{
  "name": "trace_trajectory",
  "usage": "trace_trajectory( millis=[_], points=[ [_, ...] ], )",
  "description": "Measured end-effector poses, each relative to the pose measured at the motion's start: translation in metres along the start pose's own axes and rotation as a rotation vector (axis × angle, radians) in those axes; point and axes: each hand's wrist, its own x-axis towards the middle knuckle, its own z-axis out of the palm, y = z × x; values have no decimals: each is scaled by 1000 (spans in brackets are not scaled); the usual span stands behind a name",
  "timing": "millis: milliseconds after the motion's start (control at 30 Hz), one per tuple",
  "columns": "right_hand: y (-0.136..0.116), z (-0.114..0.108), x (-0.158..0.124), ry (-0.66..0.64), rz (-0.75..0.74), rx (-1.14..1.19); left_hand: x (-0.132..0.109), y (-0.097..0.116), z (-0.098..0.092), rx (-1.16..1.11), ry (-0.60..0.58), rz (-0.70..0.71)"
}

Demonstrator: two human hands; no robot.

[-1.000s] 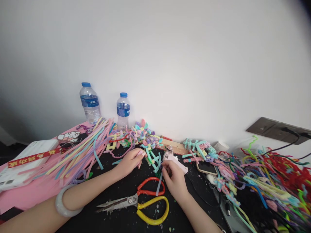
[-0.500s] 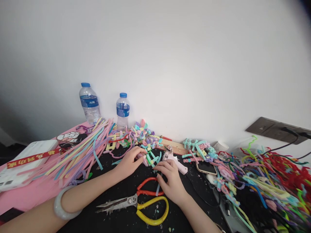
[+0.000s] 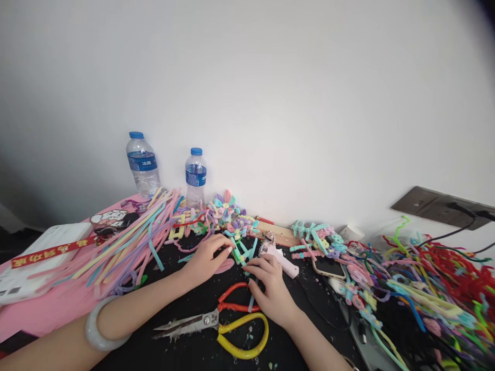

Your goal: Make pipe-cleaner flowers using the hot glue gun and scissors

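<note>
A small green and teal pipe-cleaner piece (image 3: 240,251) with yellow bits lies between my two hands over the black table surface. My left hand (image 3: 207,260) has its thumb and index fingertip closed at the piece's left edge. My right hand (image 3: 269,283) reaches in from the other side, its bent fingertips at the piece's lower end. Under the left fingers lies a pink pipe-cleaner loop (image 3: 223,266). Scissors (image 3: 211,319) with one red and one yellow handle rest in front, blades pointing left. Just behind my right hand is a white glue gun (image 3: 284,264).
Pastel pipe cleaners (image 3: 154,221) fan out at left, near a white box (image 3: 58,252). Two water bottles (image 3: 142,165) stand by the wall. A phone (image 3: 328,268), cables and a tangled pipe-cleaner heap (image 3: 425,288) lie right, below a wall socket (image 3: 433,203).
The pink loop that was at my left fingertips now lies on the table below them. The green piece has shifted slightly, and both hands have barely moved.
</note>
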Motion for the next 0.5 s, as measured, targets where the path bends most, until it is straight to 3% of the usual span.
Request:
trace_trajectory(
  millis=[500],
  points=[
    [-2, -5, -1, 25, -48, 123, -2, 5, 2, -160, -189, -76]
  ],
)
